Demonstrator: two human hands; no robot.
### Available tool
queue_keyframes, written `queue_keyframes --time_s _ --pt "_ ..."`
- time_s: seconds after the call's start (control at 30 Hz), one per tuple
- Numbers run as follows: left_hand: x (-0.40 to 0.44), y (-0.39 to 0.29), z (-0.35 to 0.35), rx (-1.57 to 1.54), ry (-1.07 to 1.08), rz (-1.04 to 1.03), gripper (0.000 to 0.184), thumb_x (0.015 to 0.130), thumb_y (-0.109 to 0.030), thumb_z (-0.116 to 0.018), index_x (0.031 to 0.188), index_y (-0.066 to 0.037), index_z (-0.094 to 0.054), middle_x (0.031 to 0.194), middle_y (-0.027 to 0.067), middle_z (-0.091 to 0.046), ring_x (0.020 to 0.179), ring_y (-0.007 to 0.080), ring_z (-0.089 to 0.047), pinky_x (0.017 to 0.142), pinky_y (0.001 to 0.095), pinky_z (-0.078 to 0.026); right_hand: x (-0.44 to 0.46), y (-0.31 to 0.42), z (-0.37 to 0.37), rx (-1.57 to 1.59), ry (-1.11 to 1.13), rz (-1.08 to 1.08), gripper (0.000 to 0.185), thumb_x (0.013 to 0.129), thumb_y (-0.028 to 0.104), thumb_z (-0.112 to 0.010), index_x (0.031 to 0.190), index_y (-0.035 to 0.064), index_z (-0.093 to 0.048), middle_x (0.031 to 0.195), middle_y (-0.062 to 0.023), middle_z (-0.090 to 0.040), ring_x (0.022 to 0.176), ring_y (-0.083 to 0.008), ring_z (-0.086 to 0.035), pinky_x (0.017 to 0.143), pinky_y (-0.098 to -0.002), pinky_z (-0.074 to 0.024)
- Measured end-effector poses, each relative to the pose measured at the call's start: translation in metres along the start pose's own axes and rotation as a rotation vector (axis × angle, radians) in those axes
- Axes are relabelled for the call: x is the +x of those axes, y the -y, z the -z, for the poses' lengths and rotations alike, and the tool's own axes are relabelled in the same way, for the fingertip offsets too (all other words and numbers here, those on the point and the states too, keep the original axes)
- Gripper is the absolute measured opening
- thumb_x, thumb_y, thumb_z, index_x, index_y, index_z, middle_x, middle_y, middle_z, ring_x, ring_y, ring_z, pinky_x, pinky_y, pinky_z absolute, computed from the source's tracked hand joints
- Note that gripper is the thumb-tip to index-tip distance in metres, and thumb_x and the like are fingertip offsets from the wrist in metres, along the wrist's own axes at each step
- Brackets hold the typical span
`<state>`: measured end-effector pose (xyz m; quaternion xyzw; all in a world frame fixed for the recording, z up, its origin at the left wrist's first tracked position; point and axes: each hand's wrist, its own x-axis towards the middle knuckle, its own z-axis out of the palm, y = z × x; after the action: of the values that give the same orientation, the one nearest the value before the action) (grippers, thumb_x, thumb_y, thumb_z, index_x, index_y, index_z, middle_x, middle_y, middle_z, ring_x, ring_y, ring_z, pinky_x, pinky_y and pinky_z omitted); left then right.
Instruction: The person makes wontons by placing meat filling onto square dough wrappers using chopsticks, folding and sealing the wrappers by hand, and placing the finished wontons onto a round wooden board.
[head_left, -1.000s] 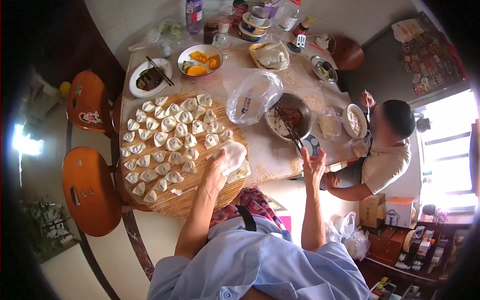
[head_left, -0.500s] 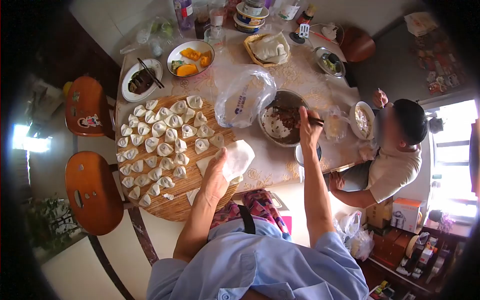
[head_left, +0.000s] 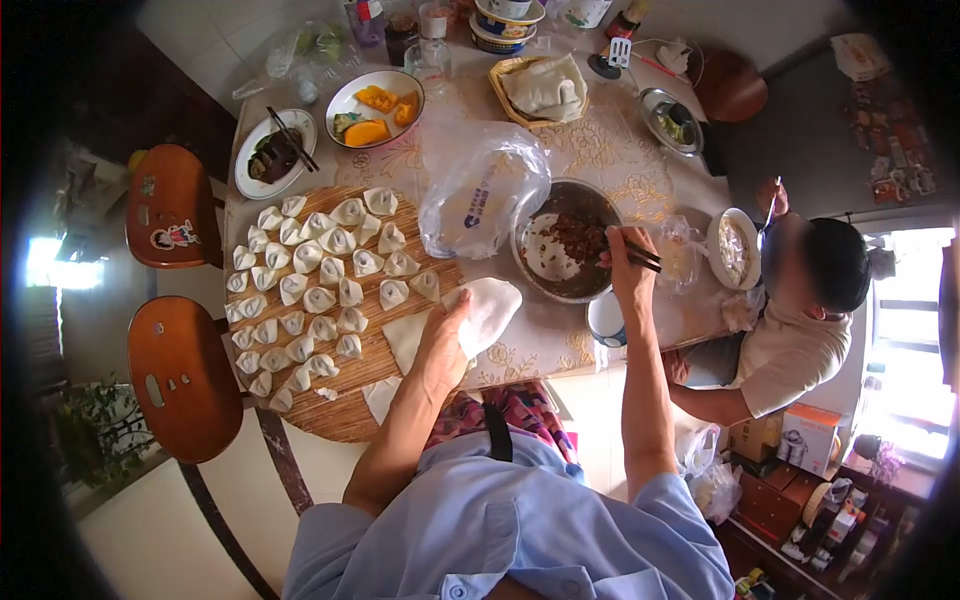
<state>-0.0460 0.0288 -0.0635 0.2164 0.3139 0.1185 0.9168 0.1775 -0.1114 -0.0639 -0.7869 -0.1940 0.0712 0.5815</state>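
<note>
A stack of thin white dough wrappers (head_left: 490,312) rests in my left hand (head_left: 442,345), which is closed on its near edge over the round board. My right hand (head_left: 633,272) grips dark chopsticks (head_left: 645,254) at the right rim of a metal bowl (head_left: 525,268). Brown minced filling (head_left: 578,236) lies in that bowl; the chopstick tips are hard to make out against it. Rows of folded wontons (head_left: 320,299) cover much of the bamboo board (head_left: 350,395). Loose flat wrappers (head_left: 404,340) lie on the board beside my left wrist.
A plastic bag (head_left: 480,195) sits left of the bowl. Behind are a pumpkin dish (head_left: 345,100), a plate with chopsticks (head_left: 245,165) and a cloth-lined basket (head_left: 500,70). A small bowl (head_left: 607,322) is near my right forearm. Another person (head_left: 800,345) sits at right, near a bowl (head_left: 718,240).
My right hand has lowered toward the bowl's right rim, its chopsticks with it. My left hand and the wrappers have shifted slightly right. The whole view has shifted a little.
</note>
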Motion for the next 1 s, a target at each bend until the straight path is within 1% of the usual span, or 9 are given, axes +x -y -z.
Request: queue_keyframes --time_s 0.13,0.33,0.43,0.53,0.63,0.73,0.83,0.93,1.0 --pt "0.002 0.000 0.002 0.005 -0.012 -0.003 0.035 0.089 -0.023 -0.053 0.114 0.002 -0.050 0.110 0.0125 -0.058 0.101 0.0219 -0.057 0.088 0.0353 -0.047 0.006 -0.005 0.000 -0.081 0.005 0.027 0.030 0.086 0.024 -0.059 0.079 -0.0051 -0.059 0.072 -0.0069 -0.053 0.056 -0.0121 -0.058 0.050 -0.0249 -0.0476" --pt "0.001 0.001 0.002 0.027 -0.026 -0.010 0.035 0.089 -0.023 -0.053 0.114 0.002 -0.050 0.110 0.0121 -0.058 0.101 0.0217 -0.057 0.088 0.0351 -0.047 0.004 -0.012 -0.004 -0.043 -0.085 0.016 0.033 0.086 0.027 -0.059 0.078 -0.0047 -0.060 0.066 -0.0072 -0.055 0.054 -0.0129 -0.058 0.052 -0.0246 -0.0469" --pt "0.001 0.002 -0.001 0.034 -0.032 -0.006 0.036 0.089 -0.023 -0.053 0.114 0.002 -0.050 0.111 0.0124 -0.057 0.101 0.0218 -0.057 0.088 0.0352 -0.047 0.003 -0.023 -0.008 0.101 -0.137 0.035 0.034 0.087 0.028 -0.058 0.079 -0.0050 -0.060 0.065 -0.0075 -0.056 0.054 -0.0135 -0.058 0.053 -0.0251 -0.0477" --pt "0.002 0.004 -0.004 0.028 -0.033 -0.035 0.037 0.087 -0.023 -0.057 0.111 0.004 -0.051 0.107 0.0137 -0.059 0.096 0.0229 -0.060 0.082 0.0339 -0.051 -0.001 -0.026 -0.012 0.201 -0.155 -0.057 0.033 0.087 0.027 -0.058 0.082 -0.0056 -0.059 0.067 -0.0070 -0.058 0.054 -0.0139 -0.058 0.055 -0.0253 -0.0486" --pt "0.004 0.005 -0.008 0.020 -0.027 -0.041 0.039 0.087 -0.024 -0.056 0.113 0.004 -0.050 0.107 0.0136 -0.059 0.097 0.0222 -0.059 0.083 0.0331 -0.050 -0.007 -0.028 -0.014 0.356 -0.191 -0.130 0.032 0.088 0.026 -0.057 0.086 -0.0059 -0.059 0.071 -0.0081 -0.059 0.056 -0.0147 -0.059 0.058 -0.0261 -0.0500" --pt "0.007 0.002 -0.012 0.023 0.025 -0.032 0.039 0.088 -0.024 -0.055 0.115 0.003 -0.050 0.108 0.0135 -0.058 0.099 0.0218 -0.058 0.085 0.0331 -0.049 -0.015 -0.033 -0.009 0.508 -0.238 -0.146 0.027 0.087 0.023 -0.058 0.088 -0.0042 -0.059 0.081 -0.0102 -0.058 0.062 -0.0184 -0.060 0.059 -0.0318 -0.0531" --pt "0.016 0.005 -0.020 0.013 0.031 -0.009 0.038 0.089 -0.023 -0.053 0.116 0.003 -0.049 0.110 0.0133 -0.058 0.101 0.0222 -0.057 0.086 0.0341 -0.048 -0.024 -0.032 0.000 0.630 -0.318 -0.175 0.031 0.089 0.024 -0.055 0.090 -0.0068 -0.057 0.081 -0.0118 -0.058 0.063 -0.0182 -0.059 0.062 -0.0316 -0.0531" --pt "0.031 0.010 -0.029 -0.017 0.095 0.024 0.037 0.090 -0.022 -0.051 0.117 0.003 -0.048 0.111 0.0130 -0.057 0.102 0.0228 -0.057 0.085 0.0346 -0.048 -0.037 -0.020 0.015 0.651 -0.347 -0.150 0.029 0.089 0.022 -0.054 0.091 -0.0069 -0.057 0.084 -0.0120 -0.057 0.063 -0.0187 -0.059 0.062 -0.0327 -0.0533" --pt "0.042 0.013 -0.038 -0.011 0.099 0.051 0.037 0.091 -0.022 -0.049 0.118 0.002 -0.047 0.113 0.0131 -0.056 0.104 0.0227 -0.055 0.087 0.0359 -0.047 -0.049 -0.002 0.026 0.647 -0.340 -0.111 0.027 0.090 0.020 -0.053 0.089 -0.0065 -0.056 0.081 -0.0109 -0.055 0.062 -0.0184 -0.058 0.062 -0.0305 -0.0519"
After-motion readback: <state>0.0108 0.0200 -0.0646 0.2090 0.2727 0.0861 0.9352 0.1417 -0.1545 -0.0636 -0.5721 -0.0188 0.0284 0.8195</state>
